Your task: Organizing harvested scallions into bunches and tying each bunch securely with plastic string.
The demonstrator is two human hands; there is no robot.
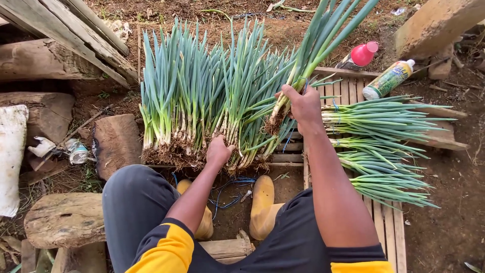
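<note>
a wide row of green onions point(202, 101) lies across a slatted wooden pallet point(384, 222), roots near. tied bundles point(379, 151) lie stacked at right. the right hand point(301, 104) is clenched around a lifted bunch point(313, 50). the left hand point(218, 151), fingers curled, presses into the row's roots. two bottles point(376, 71) lie far right.

A slatted wooden pallet point(384, 222) lies on bare brown soil point(449, 237). Tied bundles of green onions point(379, 119) lie flat across its slats, stacked one below another. Left of the pallet, a long row of green onions point(202, 106) lies with roots toward the person. Beyond the pallet's far edge lie a red-capped bottle point(359, 55) and a white-capped bottle point(388, 80).
</note>
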